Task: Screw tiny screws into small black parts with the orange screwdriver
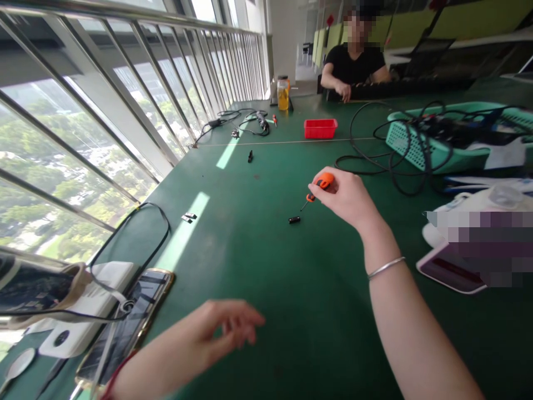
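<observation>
1 orange screwdriver [317,189] in right hand [347,194]

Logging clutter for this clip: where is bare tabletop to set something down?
Bare green table lies between the left hand and right forearm, and from the small black part up to the red tray. Crowded: cables and teal basket at right, phone and power bank near left.

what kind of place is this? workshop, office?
Probably a small electronics assembly or repair bench in an office-style building. A long green-matted table runs beside a railed window wall; the right hand holds an orange screwdriver, with loose cables and a red parts tray nearby.
</observation>
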Demonstrator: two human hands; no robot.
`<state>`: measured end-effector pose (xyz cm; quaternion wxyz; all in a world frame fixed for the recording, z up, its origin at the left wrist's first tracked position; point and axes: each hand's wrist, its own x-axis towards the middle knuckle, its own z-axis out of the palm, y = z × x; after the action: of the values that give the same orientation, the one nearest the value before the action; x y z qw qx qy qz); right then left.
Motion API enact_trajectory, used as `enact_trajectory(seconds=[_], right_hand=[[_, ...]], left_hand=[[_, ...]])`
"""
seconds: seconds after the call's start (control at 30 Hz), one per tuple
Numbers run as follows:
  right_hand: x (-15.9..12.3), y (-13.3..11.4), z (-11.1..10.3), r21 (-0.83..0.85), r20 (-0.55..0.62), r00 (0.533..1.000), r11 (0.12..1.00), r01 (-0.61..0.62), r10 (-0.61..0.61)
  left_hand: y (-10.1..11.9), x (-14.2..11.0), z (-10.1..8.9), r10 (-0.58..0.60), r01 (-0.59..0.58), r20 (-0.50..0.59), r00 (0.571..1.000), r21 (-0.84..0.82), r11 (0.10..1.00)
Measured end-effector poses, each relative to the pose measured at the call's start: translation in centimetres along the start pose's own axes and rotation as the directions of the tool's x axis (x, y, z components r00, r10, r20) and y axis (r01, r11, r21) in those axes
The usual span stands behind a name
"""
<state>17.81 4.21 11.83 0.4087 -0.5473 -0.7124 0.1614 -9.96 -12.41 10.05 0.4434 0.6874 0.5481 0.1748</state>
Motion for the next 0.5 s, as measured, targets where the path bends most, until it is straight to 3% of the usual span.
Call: enact_trajectory(seconds=[0.03, 0.07, 0.13, 0.23, 0.33, 0.5], right_hand=[[0.0, 0.0, 0.1, -0.003, 0.003, 1.000, 1.000, -0.014, 0.014], [0.0, 0.0, 0.1, 0.000, 0.003, 1.000, 1.000, -0.029, 0.029], [0.0, 0.0, 0.1, 0.009, -0.005, 0.998, 0.998, -0.057, 0.057], [0.0, 0.1, 0.1, 0.005, -0.032, 0.997, 0.998, -0.066, 0.066], [0.1, 0.3, 0.3, -0.001, -0.076, 0.995, 0.998, -0.065, 0.065], [0.0, -0.1, 0.9, -0.009, -0.112, 0.992, 0.998, -0.059, 0.058]], left_hand=[[0.7, 3.4, -0.3, -0.025, 0.017, 0.081, 0.996, 0.097, 0.995], [1.2, 6.8, -0.4, 0.000, 0.010, -0.049, 0.999, 0.196, 0.981], [1.6, 13.2, -0.1, 0.082, 0.007, -0.277, 0.957, 0.307, 0.952], [0.7, 19.3, 1.1, 0.120, -0.024, -0.314, 0.942, 0.293, 0.956], [-0.6, 21.2, 2.5, 0.138, -0.019, -0.312, 0.940, 0.355, 0.934], [-1.6, 21.3, 3.4, 0.262, -0.108, -0.327, 0.908, 0.422, 0.900]])
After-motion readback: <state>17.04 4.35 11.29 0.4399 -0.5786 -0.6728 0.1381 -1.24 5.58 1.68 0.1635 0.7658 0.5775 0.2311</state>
